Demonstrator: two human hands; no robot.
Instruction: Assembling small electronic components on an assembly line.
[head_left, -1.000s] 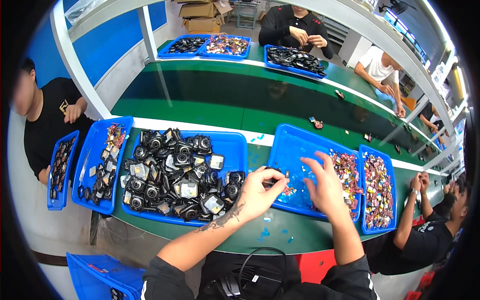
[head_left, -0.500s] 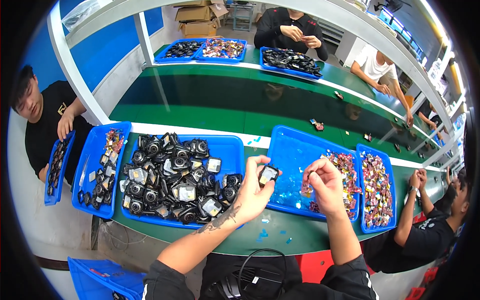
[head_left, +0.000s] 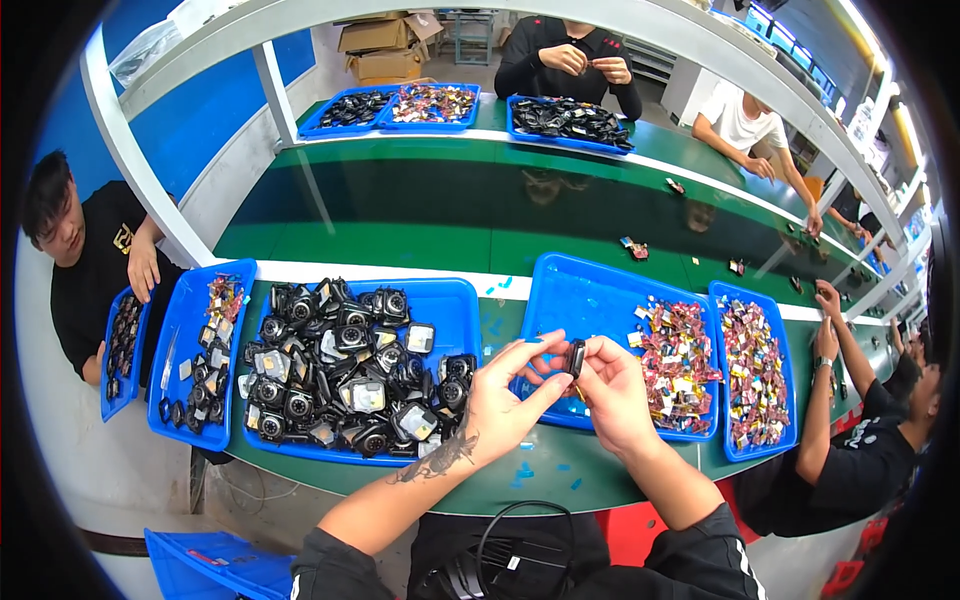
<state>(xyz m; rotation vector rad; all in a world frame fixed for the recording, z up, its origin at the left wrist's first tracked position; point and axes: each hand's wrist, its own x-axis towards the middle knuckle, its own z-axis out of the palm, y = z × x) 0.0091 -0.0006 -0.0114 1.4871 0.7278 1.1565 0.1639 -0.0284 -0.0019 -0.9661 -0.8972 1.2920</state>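
Observation:
Over the front edge of a blue tray [head_left: 560,290], my left hand [head_left: 515,392] and my right hand [head_left: 618,392] meet at a small black smartwatch case [head_left: 576,357]. The case is turned edge-on, so its inside is hidden. Fingers of both hands are closed on it, the right thumb and fingers at its right side. Reddish and yellow small circuit pieces [head_left: 675,370] are heaped in the right half of that tray. To the left, a second blue tray [head_left: 445,310] holds a pile of black watch cases [head_left: 350,375], some with pale square faces showing.
A narrow tray of circuit pieces [head_left: 755,375] stands at the right, and a mixed tray [head_left: 175,345] at the left. White frame bars [head_left: 150,150] rise around the green conveyor [head_left: 450,240], which carries scattered pieces. Co-workers sit left, right and across.
My right hand has moved left from above the circuit pieces, no longer showing the small reddish piece, and taken hold of the watch case. The case has turned from face-up to edge-on.

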